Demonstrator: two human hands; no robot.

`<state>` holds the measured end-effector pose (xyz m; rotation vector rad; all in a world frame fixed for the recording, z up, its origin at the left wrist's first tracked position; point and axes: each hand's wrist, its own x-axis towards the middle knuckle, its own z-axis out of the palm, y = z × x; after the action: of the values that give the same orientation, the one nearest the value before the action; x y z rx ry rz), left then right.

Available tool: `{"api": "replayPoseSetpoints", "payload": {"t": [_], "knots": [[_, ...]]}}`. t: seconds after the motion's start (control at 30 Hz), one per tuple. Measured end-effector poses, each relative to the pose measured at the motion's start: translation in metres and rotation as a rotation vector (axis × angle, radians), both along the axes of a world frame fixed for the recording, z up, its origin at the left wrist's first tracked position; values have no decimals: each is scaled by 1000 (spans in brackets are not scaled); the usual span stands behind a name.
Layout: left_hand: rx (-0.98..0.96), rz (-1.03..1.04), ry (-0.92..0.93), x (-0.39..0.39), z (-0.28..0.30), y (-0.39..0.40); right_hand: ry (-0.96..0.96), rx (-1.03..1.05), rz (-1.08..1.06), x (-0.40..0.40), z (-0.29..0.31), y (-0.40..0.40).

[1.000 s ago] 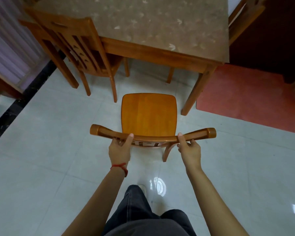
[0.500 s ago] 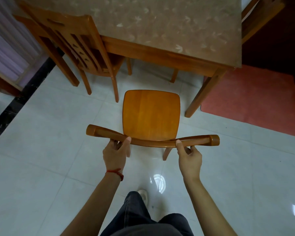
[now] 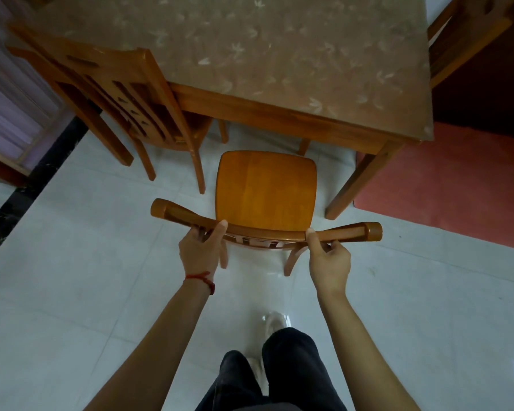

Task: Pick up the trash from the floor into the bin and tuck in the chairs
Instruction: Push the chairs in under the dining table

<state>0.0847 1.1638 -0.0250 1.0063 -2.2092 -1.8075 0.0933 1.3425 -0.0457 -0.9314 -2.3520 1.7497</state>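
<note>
Left grip [image 3: 201,250] and right grip [image 3: 328,259] are both clasping the top rail of the chair [image 3: 264,194], whose seat is sitting just short of the bench [image 3: 279,114] near edge. Tucking seems unfinished; no trash or bin is showing.

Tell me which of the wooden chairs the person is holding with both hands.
The chair in front, outside the table: left hand and right hand grip its top rail. The chair at the left and another at top right are untouched.

Bare floor [image 3: 72,262] either side — table leg [image 3: 359,179] near the chair's [image 3: 264,191] right
</note>
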Motion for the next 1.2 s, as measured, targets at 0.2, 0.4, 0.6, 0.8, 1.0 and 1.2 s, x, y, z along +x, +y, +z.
{"api": "replayPoseSetpoints", "payload": {"t": [0.2, 0.4, 0.6, 0.8, 1.0, 1.2], "knots": [[-11, -3, 14, -60, 2, 9, 17, 18, -16, -61, -5, 8], [5, -29, -5, -117, -7, 15, 2, 43, -5, -113, -5, 19], [15, -44, 0, -169, -9, 21, -18, 56, -5, -165, -3, 26], [60, -60, 28, -210, -11, 27, -7, 46, -26, -206, -2, 31], [74, -75, 19, -247, -17, 19, -16, 48, -59, -240, -3, 27], [88, -126, 24, -282, -17, 4, -13, 35, -95, -268, -5, 15]]}}
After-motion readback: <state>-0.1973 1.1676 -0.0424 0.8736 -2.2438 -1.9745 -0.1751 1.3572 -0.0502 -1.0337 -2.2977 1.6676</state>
